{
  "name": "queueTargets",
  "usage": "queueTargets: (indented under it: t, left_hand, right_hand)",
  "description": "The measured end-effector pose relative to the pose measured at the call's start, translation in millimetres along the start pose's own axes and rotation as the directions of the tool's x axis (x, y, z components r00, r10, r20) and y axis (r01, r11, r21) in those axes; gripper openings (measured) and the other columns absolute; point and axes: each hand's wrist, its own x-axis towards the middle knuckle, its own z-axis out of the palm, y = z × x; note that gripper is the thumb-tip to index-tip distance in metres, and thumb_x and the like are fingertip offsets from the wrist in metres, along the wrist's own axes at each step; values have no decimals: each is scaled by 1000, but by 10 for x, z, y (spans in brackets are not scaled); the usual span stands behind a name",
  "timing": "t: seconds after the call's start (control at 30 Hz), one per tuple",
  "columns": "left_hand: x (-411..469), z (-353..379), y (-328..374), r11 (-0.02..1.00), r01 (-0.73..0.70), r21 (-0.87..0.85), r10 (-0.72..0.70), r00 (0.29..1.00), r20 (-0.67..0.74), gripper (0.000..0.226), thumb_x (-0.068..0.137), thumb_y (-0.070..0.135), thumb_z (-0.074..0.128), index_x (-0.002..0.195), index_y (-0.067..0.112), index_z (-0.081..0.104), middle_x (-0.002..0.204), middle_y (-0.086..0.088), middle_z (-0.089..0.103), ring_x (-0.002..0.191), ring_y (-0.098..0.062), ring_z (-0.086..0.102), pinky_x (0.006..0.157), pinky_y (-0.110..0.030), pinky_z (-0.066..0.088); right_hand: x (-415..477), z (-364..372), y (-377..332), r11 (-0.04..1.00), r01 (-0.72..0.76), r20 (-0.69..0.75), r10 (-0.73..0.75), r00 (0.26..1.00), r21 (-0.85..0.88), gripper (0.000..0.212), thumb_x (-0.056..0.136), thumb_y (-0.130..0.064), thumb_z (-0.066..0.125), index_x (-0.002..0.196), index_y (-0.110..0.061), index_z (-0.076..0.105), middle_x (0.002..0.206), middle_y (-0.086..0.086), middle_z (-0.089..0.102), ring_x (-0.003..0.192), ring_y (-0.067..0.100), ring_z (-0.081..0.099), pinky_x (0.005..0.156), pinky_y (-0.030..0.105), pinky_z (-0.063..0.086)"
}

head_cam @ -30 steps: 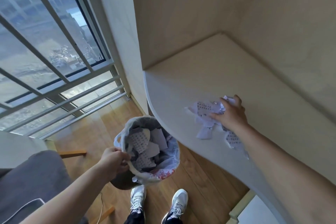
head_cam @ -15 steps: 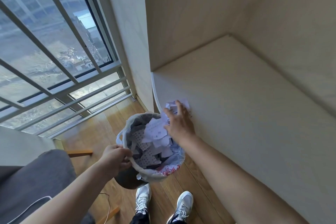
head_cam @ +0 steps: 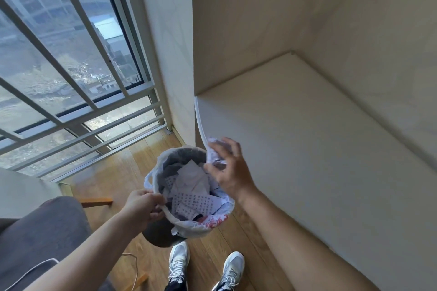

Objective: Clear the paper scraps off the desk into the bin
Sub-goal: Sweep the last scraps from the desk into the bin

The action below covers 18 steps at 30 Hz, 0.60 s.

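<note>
Left hand (head_cam: 144, 208) pinched the bin (head_cam: 189, 225) liner's rim; right hand (head_cam: 228, 170), fingers spread, loosely cupped paper scraps (head_cam: 214, 152) (blurred) at the desk (head_cam: 307, 149) edge.

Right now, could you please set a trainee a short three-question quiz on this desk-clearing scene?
1. True or false: the left hand grips the rim of the bin.
2. Where is the right hand? A) flat on the middle of the desk B) at the desk edge over the bin, fingers spread, with scraps by them C) on the window rail
3. Fill in: the bin is lined with a white plastic ____.

Key: 1 true; 2 B; 3 bag. Paper already lies inside the bin. Whether the right hand grips the scraps cannot be told.
</note>
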Motion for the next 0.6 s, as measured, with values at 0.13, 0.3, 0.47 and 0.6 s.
queueTargets:
  t: [0.13,0.3,0.47,0.6]
  left_hand:
    - [-14,62,-11,1000,-3,26,2,1000,28,9,80,-8,61,89,-9,60,71,-20,53,61,-29,53,53,-33,46]
    - [-37,111,13,1000,15,9,-16,998,68,9,79,-10,60,87,-6,58,63,-15,48,50,-23,46,42,-26,42]
    - [-69,135,15,1000,14,13,-15,997,74,11,79,-8,62,89,-6,58,69,-17,49,54,-23,48,49,-30,44]
    - [-110,131,23,1000,0,12,0,998,58,12,80,-9,61,91,-5,57,78,-20,50,61,-26,52,49,-29,47]
  right_hand:
    - [-149,-393,425,993,-115,-222,114,969,6,48,80,-13,76,126,-22,65,137,8,43,108,6,53,93,35,56]
    - [-264,-525,757,968,-251,-299,238,924,-5,50,79,-10,77,127,-21,64,138,9,42,115,13,53,96,41,54]
    - [-361,-134,525,985,-106,-204,77,976,-136,44,78,-12,75,119,-26,68,138,-1,46,113,14,59,79,32,62]
    - [-427,209,145,1000,-18,94,18,995,-6,47,85,-24,74,129,-35,61,150,-3,34,129,13,47,87,11,53]
